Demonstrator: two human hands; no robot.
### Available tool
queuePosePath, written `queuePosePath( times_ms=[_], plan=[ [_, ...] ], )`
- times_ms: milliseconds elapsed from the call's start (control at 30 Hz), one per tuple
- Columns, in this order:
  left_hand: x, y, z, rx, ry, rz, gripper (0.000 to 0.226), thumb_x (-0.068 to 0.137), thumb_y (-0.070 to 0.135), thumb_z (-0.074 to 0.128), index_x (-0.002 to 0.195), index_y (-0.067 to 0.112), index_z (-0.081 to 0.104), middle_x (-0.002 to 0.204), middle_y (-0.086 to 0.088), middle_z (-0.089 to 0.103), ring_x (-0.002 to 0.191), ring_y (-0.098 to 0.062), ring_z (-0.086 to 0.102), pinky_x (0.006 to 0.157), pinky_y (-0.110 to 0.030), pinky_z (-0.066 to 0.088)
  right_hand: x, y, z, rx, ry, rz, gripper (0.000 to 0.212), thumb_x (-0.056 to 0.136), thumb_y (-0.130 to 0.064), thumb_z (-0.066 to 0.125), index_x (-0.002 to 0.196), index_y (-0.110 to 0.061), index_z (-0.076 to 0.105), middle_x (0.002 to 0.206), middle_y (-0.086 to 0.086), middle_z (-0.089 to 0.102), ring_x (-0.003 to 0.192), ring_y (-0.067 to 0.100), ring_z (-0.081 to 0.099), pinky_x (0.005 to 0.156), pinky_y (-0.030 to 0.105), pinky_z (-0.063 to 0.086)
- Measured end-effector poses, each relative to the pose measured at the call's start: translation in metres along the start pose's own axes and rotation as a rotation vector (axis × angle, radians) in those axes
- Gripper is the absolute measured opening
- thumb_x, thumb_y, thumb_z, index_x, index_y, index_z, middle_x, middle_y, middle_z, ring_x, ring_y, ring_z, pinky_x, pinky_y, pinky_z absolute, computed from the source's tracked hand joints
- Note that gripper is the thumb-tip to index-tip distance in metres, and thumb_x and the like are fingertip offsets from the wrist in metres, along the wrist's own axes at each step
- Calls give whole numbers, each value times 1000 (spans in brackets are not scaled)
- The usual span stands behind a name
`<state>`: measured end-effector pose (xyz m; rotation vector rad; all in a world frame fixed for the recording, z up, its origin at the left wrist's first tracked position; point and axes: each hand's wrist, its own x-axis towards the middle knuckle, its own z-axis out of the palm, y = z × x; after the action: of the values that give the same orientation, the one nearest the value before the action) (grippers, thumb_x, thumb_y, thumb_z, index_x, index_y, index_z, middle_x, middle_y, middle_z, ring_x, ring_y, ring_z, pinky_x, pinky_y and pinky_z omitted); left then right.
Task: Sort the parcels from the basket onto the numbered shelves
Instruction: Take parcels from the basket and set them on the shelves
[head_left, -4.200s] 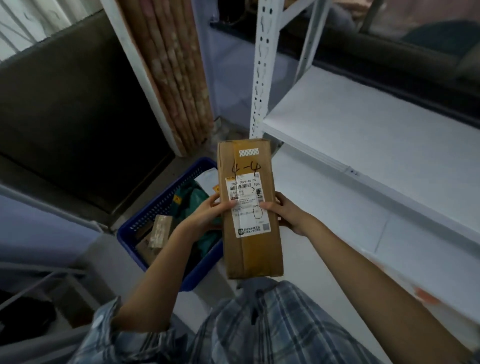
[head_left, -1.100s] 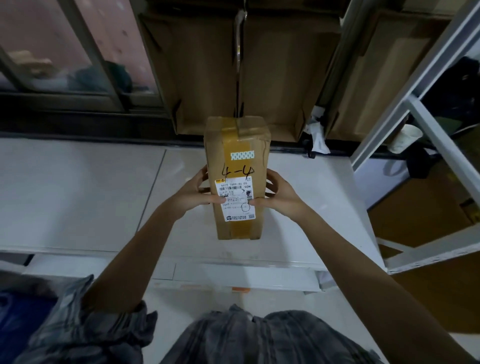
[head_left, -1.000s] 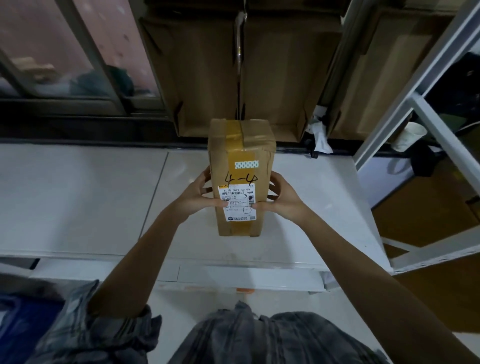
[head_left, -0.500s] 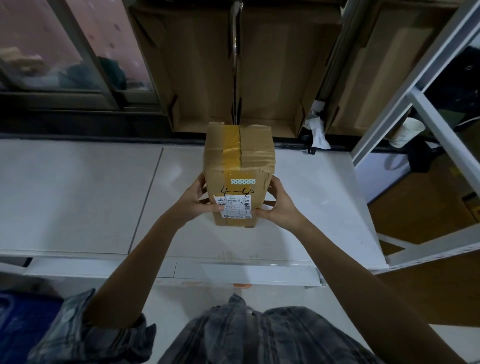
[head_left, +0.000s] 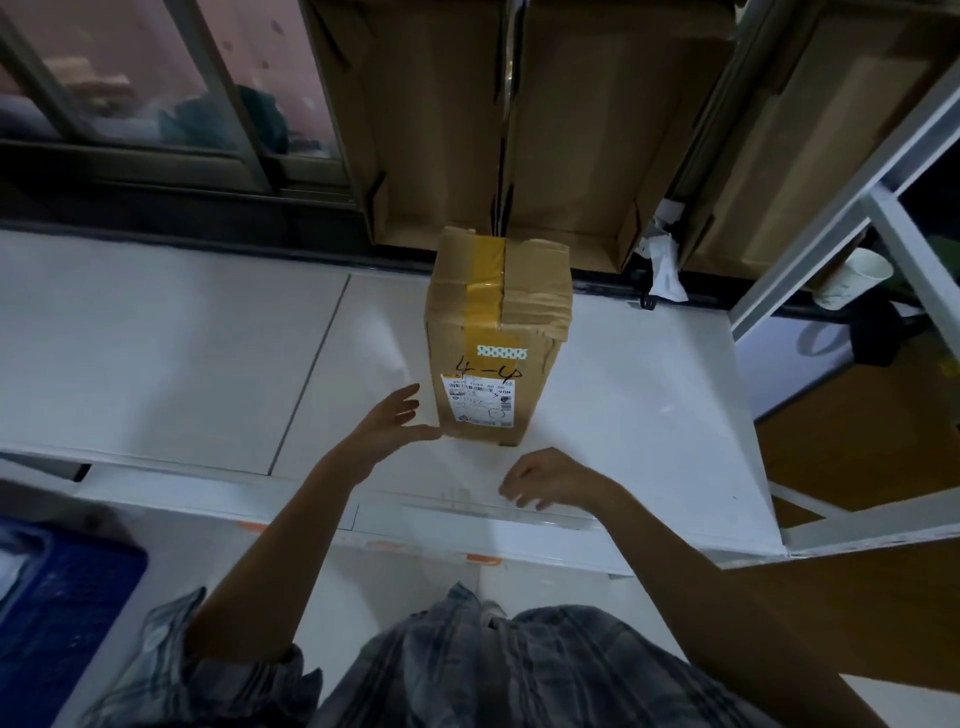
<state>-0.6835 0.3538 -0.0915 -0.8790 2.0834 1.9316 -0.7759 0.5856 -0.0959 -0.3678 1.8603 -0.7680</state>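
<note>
A tall brown cardboard parcel (head_left: 496, 338), taped in yellow and marked "4-4" above a white label, stands upright on the white shelf (head_left: 639, 415). My left hand (head_left: 387, 423) hovers open just left of the parcel's base, thumb tip close to its lower corner. My right hand (head_left: 545, 478) is pulled back near the shelf's front edge, fingers loosely curled and holding nothing. A corner of the blue basket (head_left: 57, 608) shows at the lower left.
Flattened cardboard sheets (head_left: 566, 119) lean behind the shelf. A white metal upright (head_left: 841, 202) bounds the shelf on the right, with a paper cup (head_left: 852, 278) beyond it. A window (head_left: 130, 78) is at the back left. A lower white shelf lies beneath.
Both hands have let go of the parcel, which now stands on the shelf. The right hand drew back toward the front edge; the left hand opened beside the box.
</note>
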Motion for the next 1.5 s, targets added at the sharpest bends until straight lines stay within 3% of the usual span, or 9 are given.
queuePosePath(
  times_ms=[133,233,467,600,833,967,1167,1400,1500],
  plan=[
    [-27,-16,-7,-81,125,-2,66,76,5,74,135,19,47,132,-11,55,123,-25,50,99,-35,42,9,-21,42,-76,-149,-49,7,88,-12,63,94,-10,65,109,17,67,85,20,62,73,27,50],
    [-51,-29,-19,-88,198,-31,63,76,5,74,133,16,50,127,-11,57,119,-24,54,99,-35,43,29,-41,76,-193,-202,-112,34,86,-22,66,114,-5,58,108,15,66,86,19,61,75,29,51],
    [-105,-79,-60,0,422,-211,60,78,7,74,133,11,50,126,-16,57,101,-20,56,89,-27,44,49,-96,144,-558,-120,-402,63,82,-33,69,134,-14,40,127,6,52,107,20,54,92,33,44],
    [-135,-112,-84,121,489,-343,64,81,13,72,138,9,44,133,-16,50,115,-27,54,92,-28,42,56,-124,185,-860,-130,-518,77,82,-37,67,143,-12,27,140,10,41,121,28,48,93,36,43],
    [-202,-188,-125,127,630,-559,61,82,17,70,137,8,45,140,-15,45,124,-28,48,99,-32,42,63,-156,259,-1303,-275,-561,76,84,-38,64,142,-9,26,137,14,42,118,32,50,85,36,43],
    [-236,-216,-148,90,705,-597,60,82,19,71,136,8,46,138,-16,47,123,-29,49,99,-33,41,67,-179,299,-1377,-310,-623,83,84,-39,63,148,-12,17,139,13,41,121,31,48,88,36,43],
    [-273,-247,-170,13,750,-643,61,82,21,71,136,9,45,138,-15,46,123,-29,48,100,-33,40,68,-193,360,-1451,-354,-651,64,84,-40,62,134,-10,35,133,12,46,116,31,50,84,33,41],
    [-312,-280,-182,-142,842,-697,61,81,22,71,135,9,45,137,-14,47,121,-29,49,98,-34,42,74,-203,420,-1588,-448,-657,76,86,-46,60,143,-8,28,142,14,40,127,31,44,105,40,37],
    [-326,-292,-193,-171,884,-720,60,81,22,71,134,8,46,137,-14,47,121,-29,49,98,-34,42,81,-215,449,-1613,-485,-671,77,84,-46,61,143,-9,28,142,13,41,124,30,46,102,42,41]
  ],
)
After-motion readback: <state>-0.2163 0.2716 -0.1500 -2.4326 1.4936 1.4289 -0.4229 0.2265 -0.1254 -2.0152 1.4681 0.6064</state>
